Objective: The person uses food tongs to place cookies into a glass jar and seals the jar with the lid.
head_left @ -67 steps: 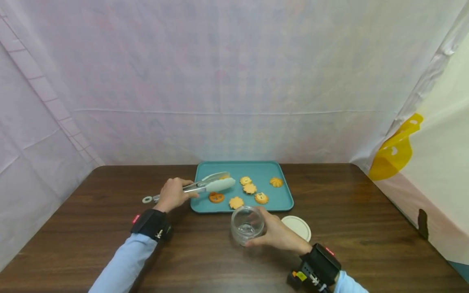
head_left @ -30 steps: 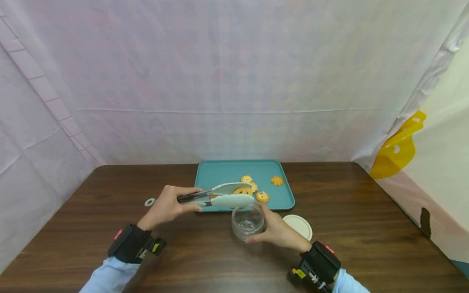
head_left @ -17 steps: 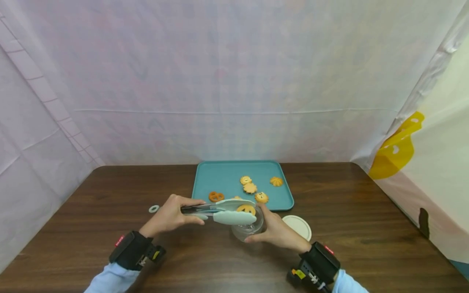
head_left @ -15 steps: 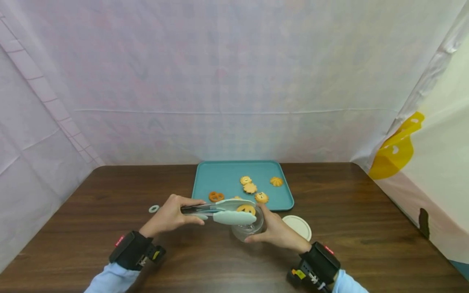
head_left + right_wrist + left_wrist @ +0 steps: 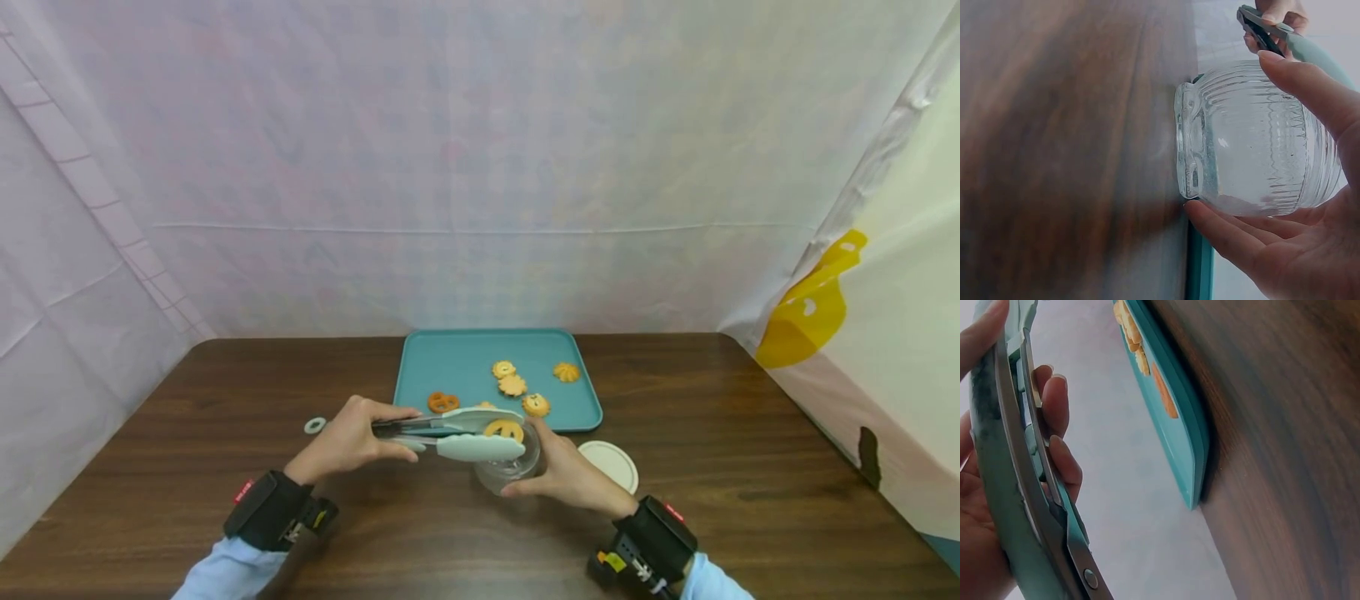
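Note:
In the head view my left hand [image 5: 352,442] grips a pair of tongs [image 5: 480,447] with pale mint tips, its thumb on the near arm and fingers on the far one. A round golden cookie [image 5: 503,429] with cut-out holes shows between the tips, right over the mouth of a clear glass jar [image 5: 501,477]. My right hand [image 5: 566,475] holds that jar from the right. The right wrist view shows the ribbed jar [image 5: 1254,144] with the thumb on one side and fingers on the other; its base is close to the table.
Behind the jar lies a teal tray [image 5: 450,350] bearing a pretzel [image 5: 442,403], a lion-face cookie [image 5: 536,405], a shell-shaped cookie [image 5: 566,372] and several others, one partly hidden by the tongs. A cream lid [image 5: 609,465] lies on the wooden table [image 5: 420,542], right of the jar.
The tongs have come from the tray's left side rightward and nearer, bringing a cookie over the jar. My right hand and the jar stay put. Over the last half second almost nothing moves.

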